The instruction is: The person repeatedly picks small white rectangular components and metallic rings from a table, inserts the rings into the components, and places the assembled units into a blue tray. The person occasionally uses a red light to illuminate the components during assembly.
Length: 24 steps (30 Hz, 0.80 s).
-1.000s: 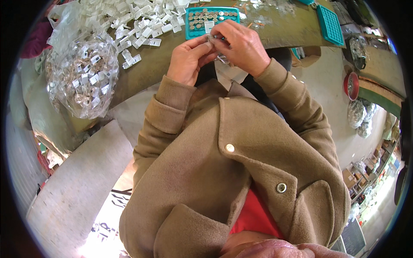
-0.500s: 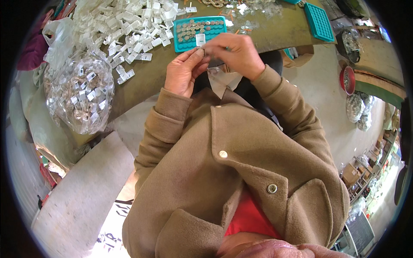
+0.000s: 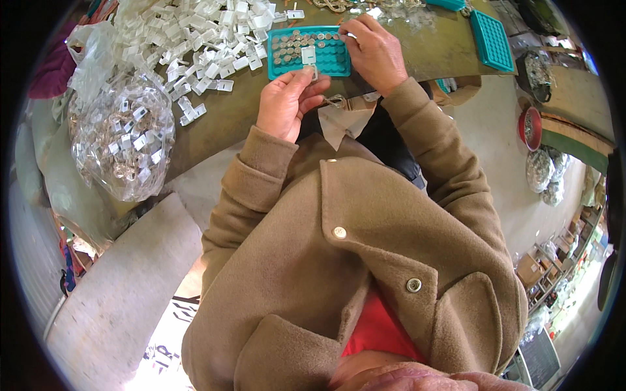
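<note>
My left hand (image 3: 287,98) pinches a small white plastic case (image 3: 308,55) between thumb and fingers, its flap standing open over the tray. Beneath those fingers hangs a loop of thin wire (image 3: 335,101); whether it joins the case I cannot tell. At the right end of the teal tray (image 3: 277,70), my right hand (image 3: 377,55) has its thumb and fingertips drawn together, and anything between them is too small to see. Several small round metal discs (image 3: 285,45) sit in the tray's round pockets, mostly toward the left and the far side.
A heap of white plastic cases (image 3: 202,39) spreads over the table's left part. Beside it bulges a clear bag (image 3: 124,140) of wired cases. Another teal tray (image 3: 492,40) lies at the table's right edge. Farther right, a red bowl (image 3: 531,127) stands near filled plastic bags (image 3: 541,168).
My right hand has left the left hand and moved up and right to the tray's end. The left hand keeps the white case, and the wire loop now shows below it.
</note>
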### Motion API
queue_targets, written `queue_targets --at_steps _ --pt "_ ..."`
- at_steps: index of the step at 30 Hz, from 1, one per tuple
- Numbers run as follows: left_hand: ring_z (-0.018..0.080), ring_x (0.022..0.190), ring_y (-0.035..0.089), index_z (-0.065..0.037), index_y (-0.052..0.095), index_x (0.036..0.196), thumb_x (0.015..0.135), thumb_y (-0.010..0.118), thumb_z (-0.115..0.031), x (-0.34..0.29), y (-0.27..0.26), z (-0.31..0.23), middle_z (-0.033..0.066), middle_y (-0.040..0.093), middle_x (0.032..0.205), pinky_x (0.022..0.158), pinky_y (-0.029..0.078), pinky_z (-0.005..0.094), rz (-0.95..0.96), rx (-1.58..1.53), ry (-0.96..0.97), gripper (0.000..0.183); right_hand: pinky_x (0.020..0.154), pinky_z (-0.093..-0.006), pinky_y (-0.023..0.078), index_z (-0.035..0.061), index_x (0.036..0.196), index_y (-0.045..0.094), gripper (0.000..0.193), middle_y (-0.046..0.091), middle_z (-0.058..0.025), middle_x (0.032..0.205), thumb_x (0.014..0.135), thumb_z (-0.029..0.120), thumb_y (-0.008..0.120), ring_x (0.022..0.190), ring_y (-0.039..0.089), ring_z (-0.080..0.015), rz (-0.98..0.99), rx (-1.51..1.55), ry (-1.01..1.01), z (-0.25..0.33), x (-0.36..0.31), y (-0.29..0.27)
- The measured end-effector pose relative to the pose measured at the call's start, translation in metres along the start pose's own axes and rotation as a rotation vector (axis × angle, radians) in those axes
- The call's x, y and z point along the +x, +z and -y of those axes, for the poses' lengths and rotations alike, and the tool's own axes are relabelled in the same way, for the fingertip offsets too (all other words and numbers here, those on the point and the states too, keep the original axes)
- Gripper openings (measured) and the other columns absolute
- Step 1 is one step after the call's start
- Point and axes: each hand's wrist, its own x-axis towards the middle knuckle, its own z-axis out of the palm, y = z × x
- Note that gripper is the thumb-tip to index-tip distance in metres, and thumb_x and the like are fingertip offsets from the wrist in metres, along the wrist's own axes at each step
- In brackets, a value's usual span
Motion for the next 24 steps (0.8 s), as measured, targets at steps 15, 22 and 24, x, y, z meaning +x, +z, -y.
queue_targets --at_steps 15,22,24 --pt "0.0133 0.088 0.068 0.002 0.065 0.109 0.091 0.065 -0.014 -0.026 0.008 -0.005 0.0085 0.069 0.099 0.072 0.056 0.0219 0.030 0.025 0.097 0.024 0.066 -0.0325 0.051 0.0061 0.092 0.064 0.012 0.063 -0.0070 0.084 0.080 0.003 0.067 0.076 0.062 -0.0257 -0.033 0.367 -0.133 0.054 -0.022 -0.010" --pt "0.0140 0.089 0.067 0.003 0.066 0.112 0.089 0.067 -0.010 -0.030 0.010 0.007 0.0086 0.069 0.101 0.074 0.057 0.0234 -0.006 0.017 0.255 0.026 0.067 -0.0355 0.050 0.0071 0.089 0.064 0.012 0.063 -0.0075 0.081 0.079 0.000 0.063 0.076 0.060 -0.0291 -0.036 0.230 -0.354 0.059 -0.025 -0.014" --pt "0.0155 0.090 0.068 0.004 0.064 0.114 0.090 0.066 -0.008 -0.032 0.011 0.010 0.0094 0.069 0.103 0.076 0.057 0.0243 -0.014 0.071 0.313 0.027 0.068 -0.0342 0.050 0.0068 0.089 0.063 0.012 0.062 -0.0073 0.081 0.078 0.000 0.063 0.076 0.060 -0.0278 -0.008 0.259 -0.330 0.061 -0.024 -0.017"
